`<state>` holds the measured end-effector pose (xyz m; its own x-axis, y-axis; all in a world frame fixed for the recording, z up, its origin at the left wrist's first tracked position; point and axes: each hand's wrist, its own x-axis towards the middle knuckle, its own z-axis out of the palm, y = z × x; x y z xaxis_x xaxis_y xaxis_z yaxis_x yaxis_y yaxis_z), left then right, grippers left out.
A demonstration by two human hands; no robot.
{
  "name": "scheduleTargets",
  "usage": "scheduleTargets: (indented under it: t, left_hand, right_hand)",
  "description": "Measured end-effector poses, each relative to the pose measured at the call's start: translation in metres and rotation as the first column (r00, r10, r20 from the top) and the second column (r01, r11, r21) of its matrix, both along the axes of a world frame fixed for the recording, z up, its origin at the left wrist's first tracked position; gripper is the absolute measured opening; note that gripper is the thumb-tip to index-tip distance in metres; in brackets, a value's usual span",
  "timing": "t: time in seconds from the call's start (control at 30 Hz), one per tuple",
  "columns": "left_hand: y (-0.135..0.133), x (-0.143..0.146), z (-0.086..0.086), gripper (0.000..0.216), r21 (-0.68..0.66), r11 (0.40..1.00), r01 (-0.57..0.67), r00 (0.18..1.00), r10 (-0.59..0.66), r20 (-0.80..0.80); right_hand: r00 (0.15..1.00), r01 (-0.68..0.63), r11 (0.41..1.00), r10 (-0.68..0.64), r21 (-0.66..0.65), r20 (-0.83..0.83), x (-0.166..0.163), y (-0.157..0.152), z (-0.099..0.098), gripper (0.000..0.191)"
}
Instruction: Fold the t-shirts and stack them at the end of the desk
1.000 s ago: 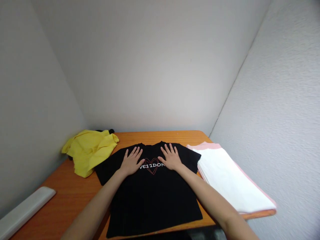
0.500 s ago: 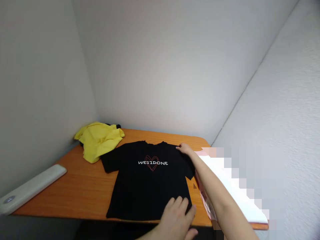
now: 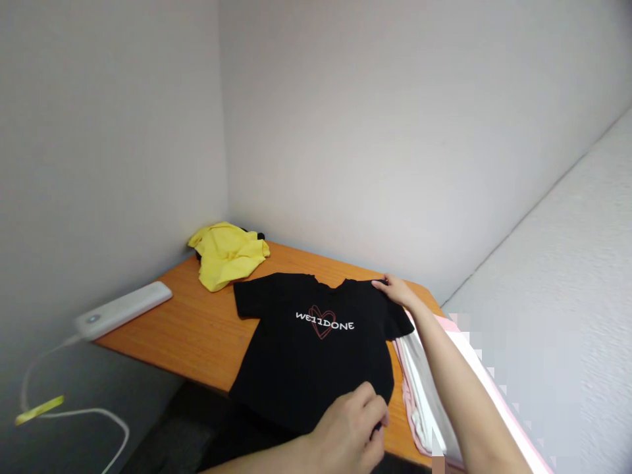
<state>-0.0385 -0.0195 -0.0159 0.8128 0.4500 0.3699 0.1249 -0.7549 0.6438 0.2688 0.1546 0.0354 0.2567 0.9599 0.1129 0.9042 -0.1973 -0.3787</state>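
Black T-shirt (image 3: pixel 316 355) lies flat, print side up, on the orange table (image 3: pixel 197 329). Long axis runs from the near edge to the far wall, skewed a little to the right; collar points away from me, hem toward me, at the table's near edge. White lettering and red heart read upright from my side. Left hand (image 3: pixel 353 428) curled, pinching the hem at its right corner. Right hand (image 3: pixel 395 289) reaches out, fingers closed on the right shoulder by the sleeve. Folded white and pink stack (image 3: pixel 419 388) just beside the shirt's right side, partly under my right forearm. Crumpled yellow garment (image 3: pixel 230 253) in the far left corner, apart from the shirt. White bar-shaped device (image 3: pixel 123 309) on the table's left edge, its cable (image 3: pixel 74 411) hanging below.
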Motion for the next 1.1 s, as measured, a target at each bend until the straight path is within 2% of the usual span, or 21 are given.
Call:
scheduleTargets:
  t: [0.1, 0.23, 0.3, 0.43, 0.57, 0.7, 0.77, 0.83, 0.93, 1.0, 1.1]
  left_hand:
    - [-0.003, -0.005, 0.022, 0.031, -0.266, 0.964, 0.003, 0.992, 0.030, 0.123]
    - [-0.004, -0.020, 0.032, 0.021, -0.557, 0.830, 0.011, 0.978, 0.106, 0.178]
    - [-0.002, -0.035, 0.033, 0.015, -0.631, 0.776, 0.003, 0.970, 0.152, 0.191]
    - [0.007, -0.076, 0.032, 0.017, -0.677, 0.733, -0.073, 0.954, 0.250, 0.167]
    - [0.017, -0.120, 0.012, 0.022, -0.705, 0.673, -0.224, 0.924, 0.377, 0.066]
    - [0.023, -0.153, -0.022, 0.026, -0.731, 0.599, -0.326, 0.909, 0.411, -0.068]
    - [0.023, -0.163, -0.031, 0.028, -0.719, 0.599, -0.353, 0.911, 0.396, -0.117]
    - [0.022, -0.170, -0.031, 0.031, -0.697, 0.620, -0.359, 0.917, 0.375, -0.138]
    - [0.022, -0.177, -0.021, 0.036, -0.612, 0.678, -0.407, 0.906, 0.385, -0.176]
    - [0.024, -0.180, -0.014, 0.034, -0.475, 0.718, -0.509, 0.860, 0.454, -0.235]
    - [0.031, -0.179, -0.012, 0.029, -0.270, 0.730, -0.627, 0.772, 0.538, -0.338]
  right_hand:
    - [0.998, 0.056, 0.998, -0.057, 0.034, 0.010, 0.003, -0.003, 0.011, 0.020]
    - [0.992, 0.115, 0.992, -0.118, 0.061, 0.053, -0.014, 0.003, 0.021, 0.018]
    - [0.989, 0.119, 0.991, -0.124, 0.068, 0.077, -0.033, 0.012, 0.027, 0.019]
    - [0.988, 0.080, 0.995, -0.087, 0.055, 0.125, -0.091, 0.045, 0.039, 0.029]
    - [0.987, 0.011, 1.000, -0.010, -0.003, 0.162, -0.168, 0.080, 0.032, 0.037]
    - [0.985, -0.031, 0.994, 0.047, -0.101, 0.163, -0.239, 0.099, 0.000, 0.041]
    - [0.986, -0.049, 0.988, 0.071, -0.146, 0.151, -0.259, 0.102, -0.014, 0.043]
    - [0.986, -0.071, 0.983, 0.095, -0.172, 0.134, -0.266, 0.104, -0.021, 0.043]
    - [0.986, -0.110, 0.974, 0.132, -0.196, 0.100, -0.255, 0.108, -0.019, 0.043]
    - [0.985, -0.139, 0.963, 0.159, -0.230, 0.072, -0.240, 0.108, -0.013, 0.040]
    - [0.981, -0.180, 0.931, 0.194, -0.317, 0.014, -0.216, 0.101, -0.007, 0.035]
